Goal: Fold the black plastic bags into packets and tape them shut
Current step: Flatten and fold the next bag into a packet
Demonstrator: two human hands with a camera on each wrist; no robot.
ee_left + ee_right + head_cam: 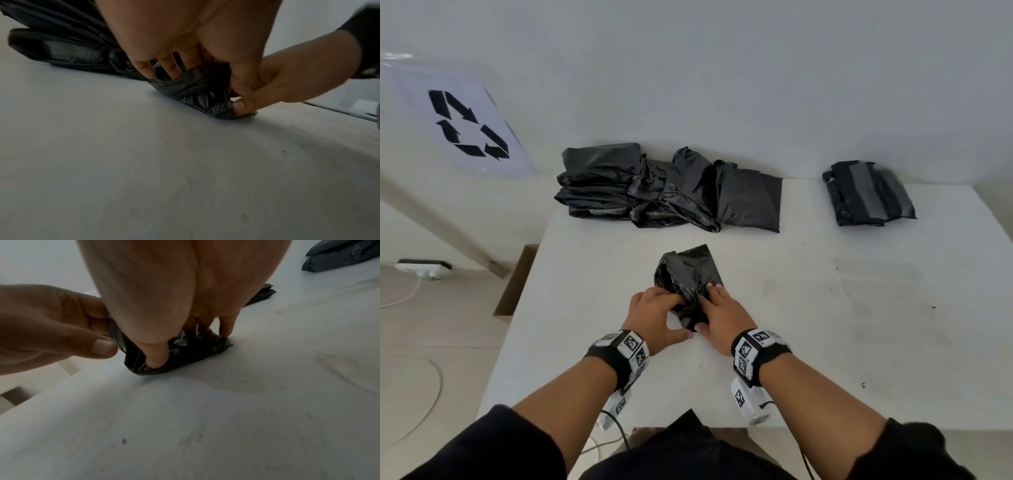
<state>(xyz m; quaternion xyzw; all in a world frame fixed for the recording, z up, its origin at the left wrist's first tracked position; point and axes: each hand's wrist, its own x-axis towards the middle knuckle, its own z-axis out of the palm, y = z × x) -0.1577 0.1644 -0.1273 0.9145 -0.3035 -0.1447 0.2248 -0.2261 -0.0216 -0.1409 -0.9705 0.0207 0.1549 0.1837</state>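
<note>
A crumpled black bag (686,274) lies in the middle of the white table (825,325), partly folded, its near end under both hands. My left hand (657,311) pinches a fold of the bag (121,344) between thumb and curled fingers at its left edge. My right hand (717,305) presses down on the bag's near right part, thumb (158,358) and straight fingers (226,327) planted on the plastic. In the left wrist view my left fingers (144,68) sit on the bag (197,86). No tape is in view near the hands.
A heap of loose black bags (667,186) lies at the table's back edge by the wall. A taped black packet (868,193) sits at the back right. A cardboard box (517,284) stands left of the table, with a power strip (422,267) on the floor.
</note>
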